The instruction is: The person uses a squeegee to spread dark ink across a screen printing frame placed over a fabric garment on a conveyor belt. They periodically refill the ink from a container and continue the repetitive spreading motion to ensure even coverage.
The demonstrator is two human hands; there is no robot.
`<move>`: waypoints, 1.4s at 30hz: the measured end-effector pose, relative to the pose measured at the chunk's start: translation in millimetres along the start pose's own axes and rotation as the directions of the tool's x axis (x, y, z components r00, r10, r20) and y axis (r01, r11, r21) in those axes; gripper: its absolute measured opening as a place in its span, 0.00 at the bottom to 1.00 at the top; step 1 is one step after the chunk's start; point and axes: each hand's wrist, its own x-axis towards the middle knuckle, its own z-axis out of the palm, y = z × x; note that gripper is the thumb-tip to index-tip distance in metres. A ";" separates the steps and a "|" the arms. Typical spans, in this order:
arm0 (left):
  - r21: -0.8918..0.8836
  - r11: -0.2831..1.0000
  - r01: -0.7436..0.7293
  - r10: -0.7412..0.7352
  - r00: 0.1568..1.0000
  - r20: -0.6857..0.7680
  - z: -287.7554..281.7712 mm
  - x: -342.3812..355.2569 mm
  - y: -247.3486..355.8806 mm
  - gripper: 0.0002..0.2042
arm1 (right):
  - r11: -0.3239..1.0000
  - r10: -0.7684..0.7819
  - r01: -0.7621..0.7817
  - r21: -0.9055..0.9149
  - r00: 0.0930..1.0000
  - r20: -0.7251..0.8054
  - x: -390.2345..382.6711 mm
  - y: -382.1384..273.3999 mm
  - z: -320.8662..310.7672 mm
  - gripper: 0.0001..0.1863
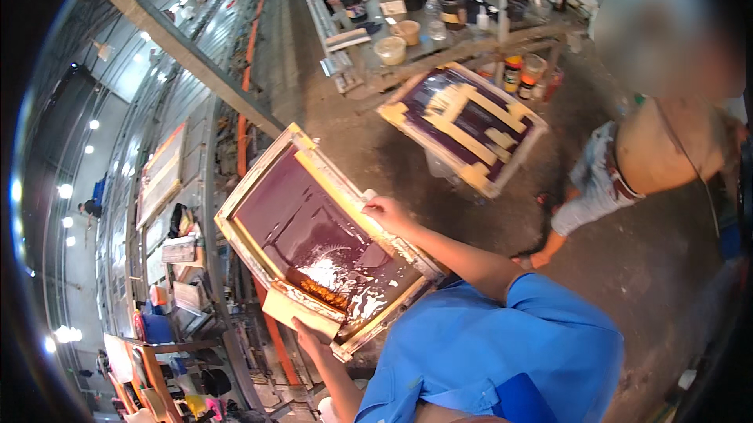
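Note:
A wooden screen printing frame (321,163) with purple mesh lies tilted in front of me, its lower part wet and shiny. At its lower left end is a squeegee (300,315) with a pale wooden handle, and orange-brown liquid (318,288) lies along its edge. My left hand (312,338) grips the squeegee from below, some fingers hidden under it. My right hand (386,213) is closed at the frame's right rail, seemingly around it; a small whitish bit shows by the fingertips.
A second taped screen frame (463,129) stands beyond to the right. Behind it, a bench (431,58) carries several jars, tubs and bottles. A person (659,148) stands at the right. Left are a metal post (188,54), a long rail table (255,39) and cluttered shelves (188,266).

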 end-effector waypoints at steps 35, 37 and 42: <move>-0.012 0.997 -0.071 0.070 0.927 0.369 417.1 506.0 285.3 0.35 | 0.990 0.134 -0.144 -0.006 0.933 -0.334 527.2 8.3 79.1 0.10; 0.032 0.998 -0.055 0.039 0.924 0.380 452.5 532.4 299.7 0.35 | 0.985 0.173 -0.168 0.043 0.923 -0.345 573.9 20.3 72.4 0.10; -0.018 0.999 -0.045 0.048 0.906 0.422 529.0 567.9 340.5 0.38 | 0.993 0.117 -0.108 0.046 0.908 -0.402 679.3 51.4 62.1 0.09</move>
